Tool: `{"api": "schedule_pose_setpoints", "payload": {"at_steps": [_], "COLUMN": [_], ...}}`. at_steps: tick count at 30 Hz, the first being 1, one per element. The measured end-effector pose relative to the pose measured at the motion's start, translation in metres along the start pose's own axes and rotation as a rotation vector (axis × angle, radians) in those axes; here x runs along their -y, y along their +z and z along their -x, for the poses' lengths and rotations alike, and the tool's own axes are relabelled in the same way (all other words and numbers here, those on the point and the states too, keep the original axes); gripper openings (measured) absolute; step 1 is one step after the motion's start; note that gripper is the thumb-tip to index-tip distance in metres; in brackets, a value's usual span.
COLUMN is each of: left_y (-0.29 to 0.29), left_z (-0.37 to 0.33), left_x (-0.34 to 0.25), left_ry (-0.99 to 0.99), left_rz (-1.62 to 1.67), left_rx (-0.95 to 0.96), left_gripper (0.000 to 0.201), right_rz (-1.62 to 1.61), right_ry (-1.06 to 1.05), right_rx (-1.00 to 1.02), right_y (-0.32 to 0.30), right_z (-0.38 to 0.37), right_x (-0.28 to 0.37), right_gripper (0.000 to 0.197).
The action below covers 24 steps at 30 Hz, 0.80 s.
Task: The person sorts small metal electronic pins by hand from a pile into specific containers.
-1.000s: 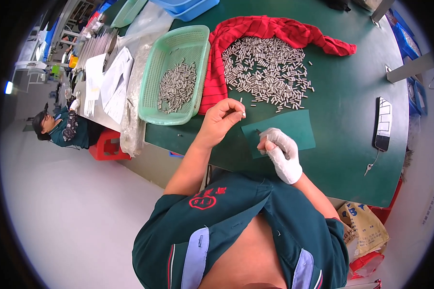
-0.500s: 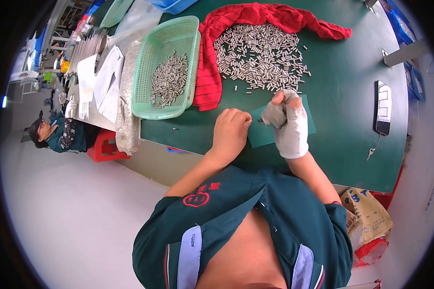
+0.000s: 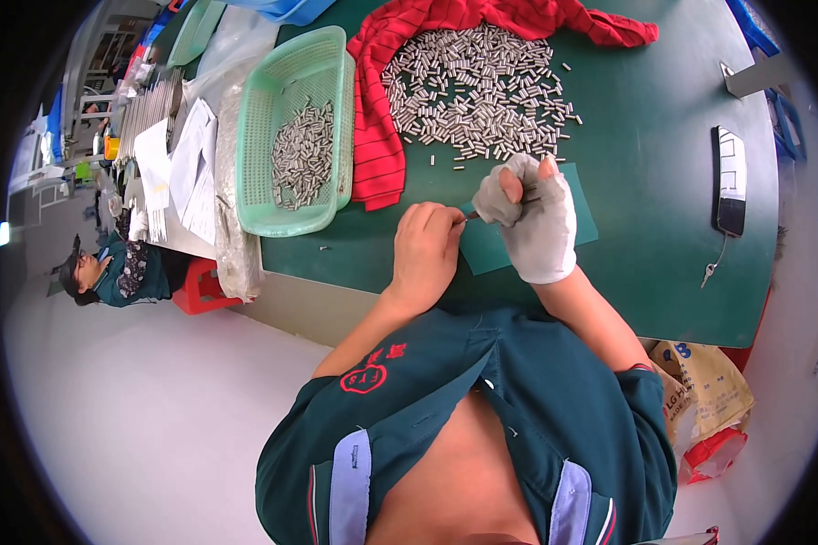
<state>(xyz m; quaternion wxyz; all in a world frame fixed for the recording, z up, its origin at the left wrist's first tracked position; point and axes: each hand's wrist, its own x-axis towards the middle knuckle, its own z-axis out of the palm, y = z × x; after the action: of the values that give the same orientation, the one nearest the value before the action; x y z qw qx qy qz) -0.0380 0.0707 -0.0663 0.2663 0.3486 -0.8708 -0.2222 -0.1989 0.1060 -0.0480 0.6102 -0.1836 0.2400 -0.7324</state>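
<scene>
The left hand [image 3: 424, 247] is pinching one end of a small metal pin [image 3: 472, 216] between thumb and fingertips, a narrow grip closed on the part. The right hand [image 3: 534, 218], wearing a pale fingerless glove, is closing around the other end of the pin, thumb and forefinger bare at the tips; whether it is also holding a cloth or tool inside the fist cannot be told. The two hands are meeting just above a dark green mat [image 3: 583, 211] lying on the green worktop [image 3: 663, 173], apparently so that a dropped part would land on a soft, contrasting surface.

Beyond the grip, on the far side, a heap of loose metal pins [image 3: 477, 91] is spreading over a red striped cloth [image 3: 377, 154], which seems to be keeping them from rolling. To the left of the grip, a light green plastic basket [image 3: 336, 109] is holding a smaller lot of similar pins [image 3: 300, 154], kept apart from the heap. One stray pin [image 3: 324, 247] is lying on the worktop near the basket's near corner.

Well to the right of the grip, a phone [image 3: 730, 180] is lying flat with a key [image 3: 707, 272] beside it. Papers [image 3: 186, 163] are lying past the basket. Another person [image 3: 109, 268] is sitting on the floor side, well apart.
</scene>
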Motion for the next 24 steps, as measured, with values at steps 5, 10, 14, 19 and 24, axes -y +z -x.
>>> {"api": "schedule_pose_setpoints", "payload": {"at_steps": [5,10,14,19,24], "left_y": [0.0002,0.0004,0.001,0.0005,0.0014], "left_z": [0.0005,0.0003,0.0004,-0.0001,0.0003], "left_x": [0.0005,0.0003,0.0011,0.001,0.0025], "left_ry": [-0.013,-0.011,-0.01,-0.014,-0.018], "left_rz": [-0.003,-0.007,-0.006,0.0,-0.003], "left_rx": [0.006,0.003,0.004,0.004,0.005], "left_gripper": [0.013,0.013,0.013,0.013,0.013], "right_rz": [-0.017,-0.024,-0.028,0.034,0.02], "right_ry": [-0.008,0.007,0.012,0.019,0.017], "right_rx": [-0.009,-0.011,-0.024,-0.093,-0.1], "right_y": [-0.0004,-0.0001,0.0035,0.0084,0.0093], "right_z": [-0.0004,0.0,-0.0006,-0.0021,-0.0036], "right_x": [-0.0031,-0.0025,-0.0017,-0.0021,-0.0011], "right_gripper": [0.048,0.047,0.046,0.051,0.051]}}
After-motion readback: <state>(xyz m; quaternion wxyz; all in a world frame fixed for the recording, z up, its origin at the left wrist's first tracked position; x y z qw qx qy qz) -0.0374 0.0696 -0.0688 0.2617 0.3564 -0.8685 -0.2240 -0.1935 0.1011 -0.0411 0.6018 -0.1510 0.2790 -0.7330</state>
